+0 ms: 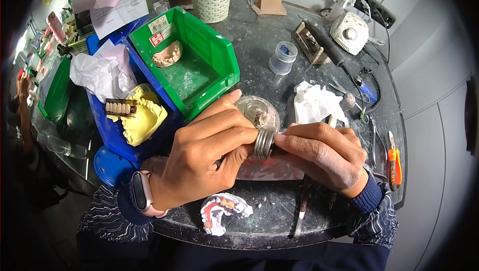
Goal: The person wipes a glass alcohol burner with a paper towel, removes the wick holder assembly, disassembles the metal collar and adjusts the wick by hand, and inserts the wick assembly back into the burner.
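Between my two hands is a small grey ridged metal cylinder (263, 144), which looks like a coil of thick wire. My left hand (204, 146) is closed, its fingertips gripping the left side of the coil. From the other side, the thumb and fingers of my right hand (324, 153) pinch together at the coil's right edge. Just behind the coil sits a round glass dish (257, 107) with a small lump in it. Below my hands, a white dental cast (234, 207) with pink and tooth-coloured parts lies near the table edge.
A green bin (219, 54) holds a dental cast (167, 54). Beside it, a blue bin (107, 126) contains a yellow cast (144, 121) and crumpled paper. White tissue (317, 104), a lidless jar (283, 59), orange-handled pliers (394, 163), a brush (301, 216) and a handpiece (324, 41) surround the workspace.
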Demonstrator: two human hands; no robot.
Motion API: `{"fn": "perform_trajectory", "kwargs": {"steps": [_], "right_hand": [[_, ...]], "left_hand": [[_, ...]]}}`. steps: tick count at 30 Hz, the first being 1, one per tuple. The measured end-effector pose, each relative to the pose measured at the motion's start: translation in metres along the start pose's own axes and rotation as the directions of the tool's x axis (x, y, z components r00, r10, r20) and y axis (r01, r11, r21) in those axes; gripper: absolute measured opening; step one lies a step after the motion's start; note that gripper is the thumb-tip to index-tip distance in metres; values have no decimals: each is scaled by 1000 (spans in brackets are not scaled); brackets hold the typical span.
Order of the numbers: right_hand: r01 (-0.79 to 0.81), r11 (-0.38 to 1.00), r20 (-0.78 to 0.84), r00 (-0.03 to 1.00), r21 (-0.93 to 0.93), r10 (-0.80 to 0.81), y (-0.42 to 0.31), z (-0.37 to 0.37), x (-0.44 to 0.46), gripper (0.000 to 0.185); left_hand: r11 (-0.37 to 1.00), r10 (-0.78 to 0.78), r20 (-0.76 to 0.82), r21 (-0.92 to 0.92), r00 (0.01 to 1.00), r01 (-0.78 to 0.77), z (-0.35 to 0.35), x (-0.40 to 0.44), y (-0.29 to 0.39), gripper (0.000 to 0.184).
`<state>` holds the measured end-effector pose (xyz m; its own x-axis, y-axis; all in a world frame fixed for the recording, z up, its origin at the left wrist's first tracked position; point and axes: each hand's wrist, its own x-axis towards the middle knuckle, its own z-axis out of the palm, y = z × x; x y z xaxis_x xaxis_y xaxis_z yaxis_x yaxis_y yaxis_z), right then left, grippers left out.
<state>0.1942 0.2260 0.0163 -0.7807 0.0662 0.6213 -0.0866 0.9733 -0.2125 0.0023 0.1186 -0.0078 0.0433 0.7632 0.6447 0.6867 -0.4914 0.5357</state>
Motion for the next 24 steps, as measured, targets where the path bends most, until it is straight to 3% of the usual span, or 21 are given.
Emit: {"fn": "perform_trajectory", "kwargs": {"steps": [2, 5, 13, 16, 24], "right_hand": [[11, 1000, 9, 1000, 18, -12, 1, -1, -1, 37], [-13, 999, -32, 999, 46, 14, 3, 3, -2, 35], [-212, 941, -28, 973, 264, 228, -4, 11, -6, 35], [-148, 952, -100, 978, 269, 181, 0, 15, -5, 30], [-162, 956, -66, 981, 244, 183, -1, 7, 2, 52]], "left_hand": [[1000, -3, 4, -4, 1000, 3, 0, 0, 2, 1], [999, 52, -18, 1, 999, -52, -1, 2, 5, 19], [994, 103, -82, 51, 991, -99, 2, 0, 10, 20], [992, 111, -90, 71, 990, -105, 2, 0, 9, 19], [994, 102, -70, 52, 992, -98, 1, 1, 9, 15]]}}
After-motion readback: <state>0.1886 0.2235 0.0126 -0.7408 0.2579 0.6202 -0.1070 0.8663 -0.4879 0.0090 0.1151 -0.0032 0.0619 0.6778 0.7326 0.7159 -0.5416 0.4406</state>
